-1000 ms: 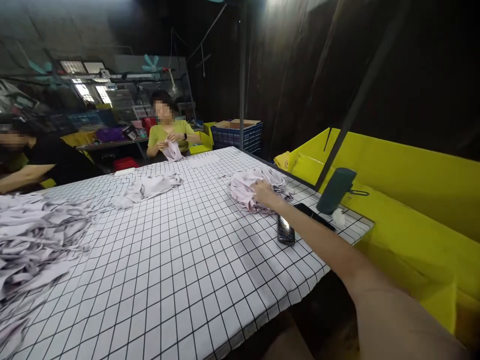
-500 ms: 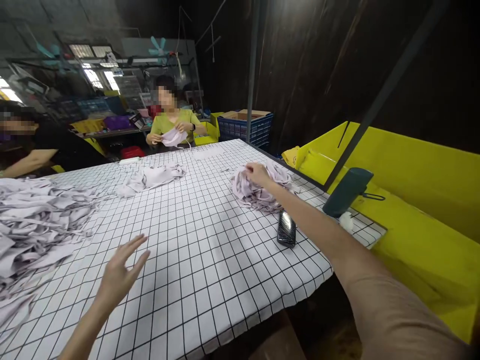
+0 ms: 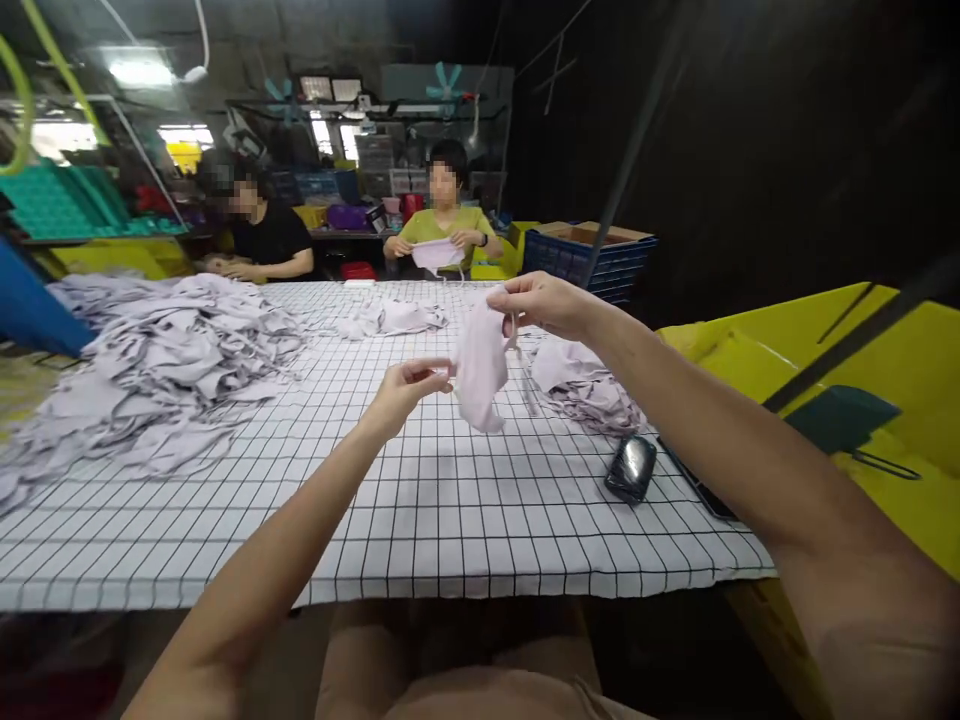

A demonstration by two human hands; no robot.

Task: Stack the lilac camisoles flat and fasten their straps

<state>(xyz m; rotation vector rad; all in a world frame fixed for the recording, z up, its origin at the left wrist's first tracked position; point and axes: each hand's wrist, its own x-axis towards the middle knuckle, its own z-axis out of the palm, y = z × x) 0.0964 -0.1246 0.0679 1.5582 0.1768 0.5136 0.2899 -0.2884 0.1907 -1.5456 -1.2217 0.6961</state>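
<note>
A pale lilac cloth piece (image 3: 481, 365) with thin straps hangs in front of me above the table. My right hand (image 3: 541, 303) pinches its upper end between thumb and fingers. At the cloth's left edge, my left hand (image 3: 409, 392) has thumb and forefinger closed, apparently on that edge. Behind and below my right hand lies a small pile of similar cloth pieces (image 3: 589, 385). A much larger heap of them (image 3: 187, 350) spreads over the left of the table, and a few more pieces (image 3: 394, 316) lie at the far middle.
The table (image 3: 420, 545) has a white, black-checked cover. A shiny black object (image 3: 631, 468) rests near its right side. Yellow bins (image 3: 825, 330) and a dark green container (image 3: 840, 425) stand right. Across the table, a person in a yellow-green top (image 3: 469, 222) handles similar cloth; another in black (image 3: 274, 235) sits left.
My right hand has lifted a cloth piece off the small pile and brought it to the middle. My left hand has come up to its edge and closed. The view has turned left.
</note>
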